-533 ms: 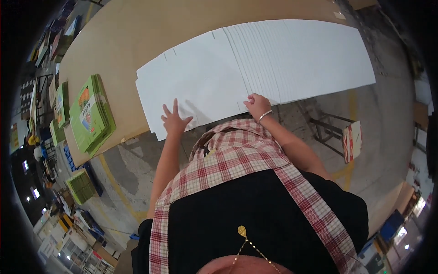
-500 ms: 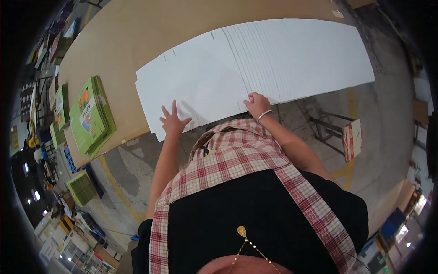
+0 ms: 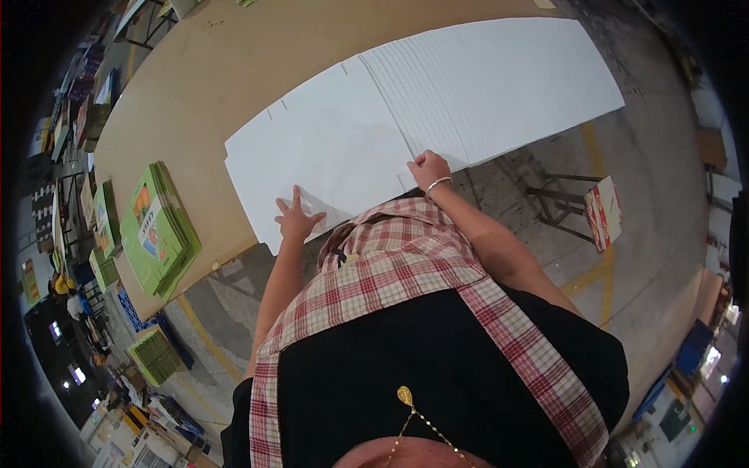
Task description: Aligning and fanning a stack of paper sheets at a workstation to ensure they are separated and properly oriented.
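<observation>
A fanned row of white cardboard sheets lies along the table's near edge, overlapping with many parallel edges toward the right. At its left end the top sheet lies flat, with short slits along its far and near edges. My left hand rests on that sheet near its lower left corner, fingers spread, holding nothing. My right hand is closed, knuckles up, at the near edge where the overlapping edges begin. What its fingers pinch, if anything, is hidden.
A stack of green printed cartons, folded flat, lies on the left of the brown table. More green packs stand below, beyond the table's edge. A dark metal stand is on the floor at the right.
The view has shifted slightly, so the sheets appear further left. My left hand stays spread on the top sheet, and my right hand remains closed at the near edge.
</observation>
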Demonstrator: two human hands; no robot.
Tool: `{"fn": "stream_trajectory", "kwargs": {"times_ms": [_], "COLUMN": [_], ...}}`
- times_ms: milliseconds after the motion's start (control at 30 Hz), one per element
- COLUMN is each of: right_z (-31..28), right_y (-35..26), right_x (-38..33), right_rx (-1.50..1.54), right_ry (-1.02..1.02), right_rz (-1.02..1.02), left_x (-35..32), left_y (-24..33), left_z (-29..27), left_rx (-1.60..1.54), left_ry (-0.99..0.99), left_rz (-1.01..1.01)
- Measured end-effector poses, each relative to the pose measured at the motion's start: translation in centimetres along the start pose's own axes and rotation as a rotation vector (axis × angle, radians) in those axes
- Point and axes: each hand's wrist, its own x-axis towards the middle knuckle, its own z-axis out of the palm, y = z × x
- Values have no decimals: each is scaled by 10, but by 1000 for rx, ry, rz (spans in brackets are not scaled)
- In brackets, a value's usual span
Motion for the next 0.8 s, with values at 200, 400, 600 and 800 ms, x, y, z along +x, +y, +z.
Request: {"fn": "stream_trajectory", "kwargs": {"times_ms": [200,400,600,800], "right_z": [-1,-5,-7,-7], "right_y": [3,1,0,-4], "right_x": [5,3,2,1], "right_rx": [29,51,22,40], "right_ry": [70,73,104,52], "right_rz": [62,118,120,136], "left_x": [-8,-12,-12,-10], "left_y": [13,14,15,13], "left_z": [-5,-7,-6,-6], "left_rx": [-13,-14,-13,-2], "left_ry": [-17,-3,0,10], "left_rz": [-31,-18,-1,-4]}}
